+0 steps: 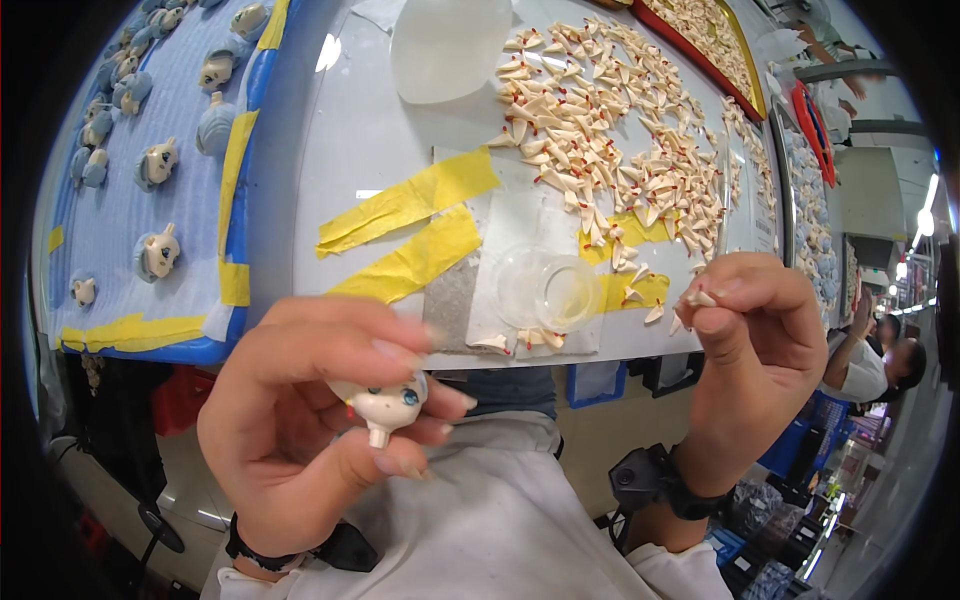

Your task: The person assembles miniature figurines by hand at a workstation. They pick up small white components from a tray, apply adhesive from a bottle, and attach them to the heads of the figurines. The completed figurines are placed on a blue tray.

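My left hand [290, 410] is closed around a small doll head [388, 405] with painted blue eyes, held with its neck peg pointing down. A red spot shows at one side of the head, and fingers hide its top. Over the table's near right part, my right hand [760, 330] pinches a small cream pointed piece [700, 298] between thumb and fingertips. Between the hands, a small clear round cup [565, 295] stands near the table's front edge. A few similar pieces lie beside it. Beyond my right hand spreads a large heap of cream pointed pieces [590, 130] with red tips.
At left, a blue tray [232, 200] lined with pale cloth carries several doll heads with blue-grey hair. Yellow tape strips [410, 200] cross the table. A translucent white container [450, 50] stands at the back. A red-and-gold tray [745, 60] holds more pieces. Another person [870, 370] is at far right.
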A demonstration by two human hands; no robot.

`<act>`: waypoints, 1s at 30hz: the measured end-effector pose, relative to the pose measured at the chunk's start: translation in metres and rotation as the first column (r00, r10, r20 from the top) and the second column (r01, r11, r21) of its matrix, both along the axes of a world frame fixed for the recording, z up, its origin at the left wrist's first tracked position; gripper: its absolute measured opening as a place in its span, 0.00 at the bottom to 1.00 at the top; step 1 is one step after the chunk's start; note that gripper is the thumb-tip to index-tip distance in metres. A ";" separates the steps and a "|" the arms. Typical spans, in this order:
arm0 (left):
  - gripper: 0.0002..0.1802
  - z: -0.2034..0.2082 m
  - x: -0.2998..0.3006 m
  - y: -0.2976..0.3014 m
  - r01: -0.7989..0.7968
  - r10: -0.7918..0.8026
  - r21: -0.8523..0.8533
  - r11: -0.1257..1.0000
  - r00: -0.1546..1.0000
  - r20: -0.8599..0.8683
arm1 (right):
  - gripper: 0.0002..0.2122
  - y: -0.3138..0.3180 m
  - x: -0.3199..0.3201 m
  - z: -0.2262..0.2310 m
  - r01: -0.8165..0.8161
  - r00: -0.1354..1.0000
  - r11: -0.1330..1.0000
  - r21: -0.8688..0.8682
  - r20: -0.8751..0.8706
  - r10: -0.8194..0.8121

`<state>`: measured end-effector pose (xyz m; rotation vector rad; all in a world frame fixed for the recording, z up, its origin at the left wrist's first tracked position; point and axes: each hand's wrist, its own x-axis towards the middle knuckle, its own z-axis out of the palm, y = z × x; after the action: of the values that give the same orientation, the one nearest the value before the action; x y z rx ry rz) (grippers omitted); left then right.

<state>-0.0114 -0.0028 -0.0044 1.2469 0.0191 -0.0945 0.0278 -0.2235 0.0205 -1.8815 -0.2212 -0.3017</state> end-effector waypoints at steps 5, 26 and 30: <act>0.24 -0.008 0.003 0.012 0.116 -0.160 0.207 0.971 0.965 0.209 | 0.08 0.017 0.003 -0.003 -0.084 0.990 0.981 -0.175 0.099 0.102; 0.27 0.002 0.000 -0.014 0.033 -0.030 -0.093 0.995 0.999 0.028 | 0.06 0.038 -0.013 0.006 -0.242 0.946 0.950 -0.197 0.170 0.276; 0.28 0.005 -0.001 -0.020 -0.012 0.008 -0.109 0.994 0.999 -0.043 | 0.07 0.055 -0.033 -0.002 -0.077 0.994 0.995 0.069 0.078 0.071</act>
<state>-0.0125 -0.0226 0.0003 1.1349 0.0566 -0.1120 -0.0057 -0.1684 0.0188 -1.7882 -0.3268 -0.3265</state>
